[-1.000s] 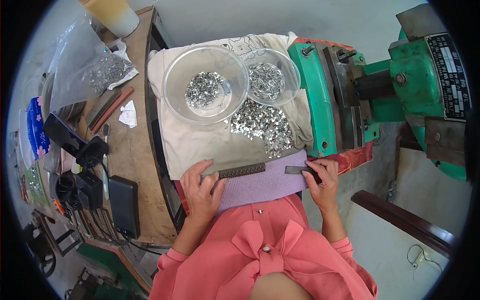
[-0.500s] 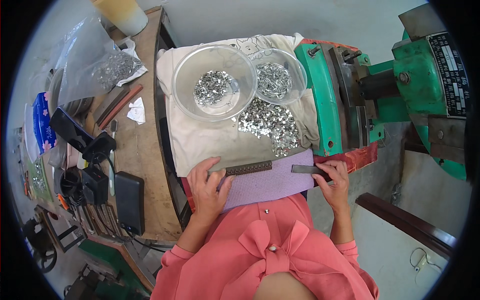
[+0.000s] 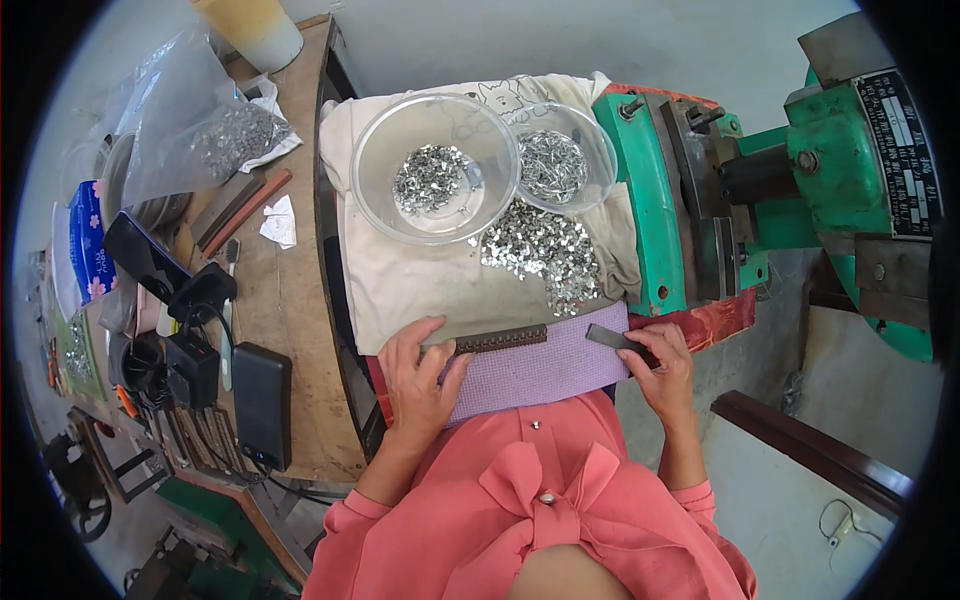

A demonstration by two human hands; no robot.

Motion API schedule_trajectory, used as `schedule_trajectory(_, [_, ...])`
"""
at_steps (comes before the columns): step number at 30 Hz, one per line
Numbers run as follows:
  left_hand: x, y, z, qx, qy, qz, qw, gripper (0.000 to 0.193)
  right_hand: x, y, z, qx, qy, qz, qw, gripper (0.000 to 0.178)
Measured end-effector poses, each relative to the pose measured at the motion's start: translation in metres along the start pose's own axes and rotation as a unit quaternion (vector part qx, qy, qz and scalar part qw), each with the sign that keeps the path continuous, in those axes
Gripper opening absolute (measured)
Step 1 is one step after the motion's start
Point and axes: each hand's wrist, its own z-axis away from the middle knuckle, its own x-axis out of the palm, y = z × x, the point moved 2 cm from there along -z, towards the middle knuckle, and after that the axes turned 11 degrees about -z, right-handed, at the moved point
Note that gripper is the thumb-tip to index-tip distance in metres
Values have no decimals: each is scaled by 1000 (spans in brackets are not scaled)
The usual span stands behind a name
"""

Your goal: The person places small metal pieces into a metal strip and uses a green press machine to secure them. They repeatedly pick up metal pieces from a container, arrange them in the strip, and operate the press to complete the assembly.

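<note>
My left hand (image 3: 418, 372) is closed on the left end of a dark notched metal strip (image 3: 503, 339), which lies along the purple mesh mat (image 3: 540, 375). In my right hand (image 3: 664, 369) is a flat dark metal bar (image 3: 607, 339), pinched between thumb and fingers, its free end angled toward the strip. The bar and the strip are apart. Beyond the mat, a loose pile of small shiny metal pieces (image 3: 545, 255) rests on a pale cloth. Behind the pile stand a large clear plastic bowl (image 3: 373, 190) with similar pieces and a smaller clear bowl (image 3: 606, 165) holding thin metal pins.
A green machine (image 3: 640, 200) stands right of the cloth. On the left, a wooden table (image 3: 305, 380) carries a black power bank (image 3: 262, 405), a phone (image 3: 145, 258), a plastic bag of metal bits (image 3: 235, 140) and dark and red bars (image 3: 245, 212). A dark beam (image 3: 810, 450) lies at lower right.
The bar in my right hand has tilted, its free end rising slightly away from me. My left hand keeps its grip on the notched strip. The whole view has shifted a little.
</note>
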Motion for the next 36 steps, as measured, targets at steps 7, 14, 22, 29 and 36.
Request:
schedule_trajectory(7, [0,0,1,-2,-2,1,1000,30,7,-16,0,-4,-4,-33,999,27])
schedule_trajectory(14, [-4,2,-4,-11,-13,8,1000,25,38,-54,-29,-132,-40,-43,990,27])
schedule_trajectory(22, [-7,-4,-4,-71,-7,78,994,13,67,-80,-56,-215,-112,-22,970,30])
schedule_trajectory(29, [-14,5,-11,-76,-32,37,996,14,79,-86,-61,-241,-142,-12,960,30])
schedule_trajectory(36, [-11,7,-13,-84,-51,22,995,15,83,-87,-64,-231,-151,-6,961,32])
